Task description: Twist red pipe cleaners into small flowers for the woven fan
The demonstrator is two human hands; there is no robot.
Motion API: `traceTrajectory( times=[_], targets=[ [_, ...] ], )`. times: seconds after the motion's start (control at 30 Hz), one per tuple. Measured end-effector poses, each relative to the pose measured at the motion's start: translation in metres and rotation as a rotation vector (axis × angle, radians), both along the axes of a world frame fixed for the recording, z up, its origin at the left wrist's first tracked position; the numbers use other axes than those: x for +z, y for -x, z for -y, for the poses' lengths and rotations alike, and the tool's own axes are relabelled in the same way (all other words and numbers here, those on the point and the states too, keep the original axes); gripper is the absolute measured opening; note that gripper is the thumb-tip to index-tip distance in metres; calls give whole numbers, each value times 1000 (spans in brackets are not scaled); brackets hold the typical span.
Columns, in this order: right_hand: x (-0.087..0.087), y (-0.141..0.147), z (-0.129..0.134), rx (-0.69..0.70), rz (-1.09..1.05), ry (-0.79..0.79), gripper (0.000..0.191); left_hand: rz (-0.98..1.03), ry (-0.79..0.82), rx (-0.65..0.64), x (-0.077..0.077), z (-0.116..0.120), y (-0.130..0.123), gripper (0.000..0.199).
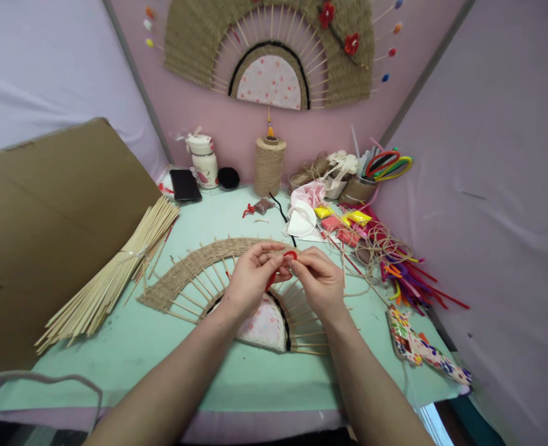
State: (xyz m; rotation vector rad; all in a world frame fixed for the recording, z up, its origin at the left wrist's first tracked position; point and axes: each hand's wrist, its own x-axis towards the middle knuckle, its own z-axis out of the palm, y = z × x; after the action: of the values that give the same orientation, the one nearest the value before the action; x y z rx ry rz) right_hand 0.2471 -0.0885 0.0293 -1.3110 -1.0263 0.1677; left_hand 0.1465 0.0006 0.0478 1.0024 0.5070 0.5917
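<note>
Above the middle of the table, my left hand (256, 272) and my right hand (318, 279) meet with pinched fingers. Both grip a small bent piece of red pipe cleaner (291, 254), curved at its top, with a part hanging below my left fingers. Beneath them lies a half-round woven fan (213, 255) of twine and thin sticks, with a pink-and-white patterned half disc (267, 325) edged in black. My hands and forearms hide part of the fan.
Sticks (111, 272) and cardboard (55, 210) lie left. Behind stand a phone (185, 186), bottle (204, 161) and twine spool (269, 167). At right are pipe cleaners (413, 279), scissors (385, 164) and a flower-patterned glue gun (423, 350). A finished fan (190, 46) hangs on the wall.
</note>
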Motion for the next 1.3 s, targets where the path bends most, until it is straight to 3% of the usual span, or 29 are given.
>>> traceTrajectory(
  times=[0.23,0.4,0.5,0.7,1.0,1.3],
  targets=[
    [0,-2,0,3,-72,-3,7,1,180,-42,4,3,2,35],
    [-6,-5,-1,110,-179,-33,9,-12,314,-302,0,3,5,43],
    [-10,-7,-3,160,-232,-33,8,7,312,-343,-1,4,6,49],
    [-13,-8,-3,185,-271,-5,7,-26,186,-350,1,7,6,45],
    [-13,-7,-7,367,-550,62,16,-183,-461,-90,5,3,5,10],
    [-11,-3,-10,445,-786,87,21,-194,-413,-46,-8,-2,1,15]
  ],
)
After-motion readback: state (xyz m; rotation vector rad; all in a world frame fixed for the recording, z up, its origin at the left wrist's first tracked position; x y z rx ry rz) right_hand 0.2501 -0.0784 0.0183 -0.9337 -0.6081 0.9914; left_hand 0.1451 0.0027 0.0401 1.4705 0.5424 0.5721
